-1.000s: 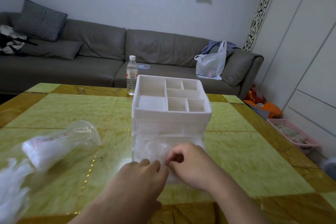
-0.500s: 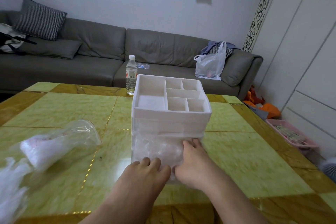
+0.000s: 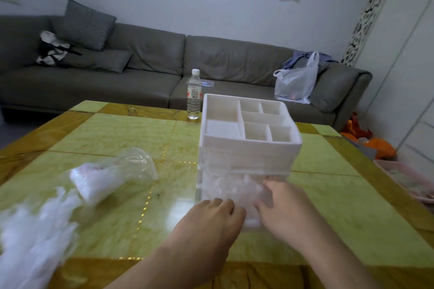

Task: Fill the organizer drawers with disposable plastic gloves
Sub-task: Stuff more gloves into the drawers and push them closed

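You're at the table [image 3: 117, 138] with the white organizer [image 3: 249, 145] sitting right in front of you, dividers on top and drawers stacked below. The bottom drawer [image 3: 232, 195] is pulled out toward you and already has crinkly clear gloves [image 3: 231, 186] in it, so I'd say you're mid-stuffing on that one. Off to your left there's a loose heap of more gloves [image 3: 35, 232], plus a tipped clear cup [image 3: 122, 173] with some wadded inside.

Left hand [image 3: 209, 223] rests at the drawer's front edge, fingers curled down, but I can't tell if they're pinching plastic or just pressing. Right hand [image 3: 284, 209] has fingers curled into the gloves on the drawer's right side, looks like it's gripping or tucking them.

Next up, I'd guess: squash everything below the rim, then push the drawer shut evenly with both hands so nothing snags.
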The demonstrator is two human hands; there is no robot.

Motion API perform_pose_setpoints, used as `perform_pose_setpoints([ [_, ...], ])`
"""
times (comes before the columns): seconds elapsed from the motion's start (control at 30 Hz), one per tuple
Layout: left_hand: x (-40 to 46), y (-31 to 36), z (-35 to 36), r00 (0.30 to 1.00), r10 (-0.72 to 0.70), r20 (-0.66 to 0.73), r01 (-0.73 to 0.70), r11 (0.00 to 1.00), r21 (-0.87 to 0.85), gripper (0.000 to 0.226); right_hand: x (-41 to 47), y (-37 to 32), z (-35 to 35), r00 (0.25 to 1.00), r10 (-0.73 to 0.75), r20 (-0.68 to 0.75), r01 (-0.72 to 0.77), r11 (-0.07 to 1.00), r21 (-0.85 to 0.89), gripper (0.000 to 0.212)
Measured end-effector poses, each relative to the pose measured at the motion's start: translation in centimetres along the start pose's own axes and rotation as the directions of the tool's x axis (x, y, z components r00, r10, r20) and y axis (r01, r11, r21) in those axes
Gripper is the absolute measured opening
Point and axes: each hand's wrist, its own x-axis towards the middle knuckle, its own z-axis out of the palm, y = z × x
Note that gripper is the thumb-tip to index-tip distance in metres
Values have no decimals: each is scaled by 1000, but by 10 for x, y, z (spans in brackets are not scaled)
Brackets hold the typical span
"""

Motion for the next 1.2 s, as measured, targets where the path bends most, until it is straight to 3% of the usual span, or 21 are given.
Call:
perform_pose_setpoints([
  [0.13,-22,-5,-35,990,-6,-142,-15,990,-141,49,-15,-12,-17,955,-70,-289,66,998,-23,9],
  [0.2,-33,-14,-50,954,-78,-289,9,973,-232,40,-20,-18,-17,902,-116,-416,118,993,-22,21],
  [0.27,-50,-31,-61,894,-239,-379,126,946,-299,26,-21,-20,-11,857,-149,-493,193,980,38,23],
  [0.33,-69,-56,-65,817,-450,-360,330,878,-347,13,-20,-18,-4,852,-160,-499,246,963,112,22],
  [0.43,-107,-104,-63,639,-748,-178,681,659,-321,10,-19,-26,8,838,-233,-494,336,933,131,24],
  [0.5,-136,-133,-65,504,-863,4,843,491,-220,23,-23,-41,13,744,-334,-578,441,896,50,26],
  [0.57,-164,-154,-67,389,-902,187,921,384,-65,45,-30,-55,17,659,-435,-614,530,848,-32,25],
  [0.7,-204,-177,-51,238,-825,512,945,319,74,96,-35,-71,24,615,-525,-588,605,792,-74,26],
  [0.77,-209,-177,-39,228,-793,565,943,324,75,96,-36,-76,29,614,-552,-565,632,772,-69,26],
  [0.97,-201,-176,-32,287,-803,522,956,276,-101,46,-42,-84,47,617,-625,-477,698,715,-34,26],
  [1.1,-192,-168,-68,339,-858,386,902,179,-393,19,-49,-91,54,643,-642,-418,712,702,18,23],
  [1.2,-173,-145,-86,417,-858,300,746,135,-652,17,-53,-97,58,743,-566,-358,641,756,135,29],
])
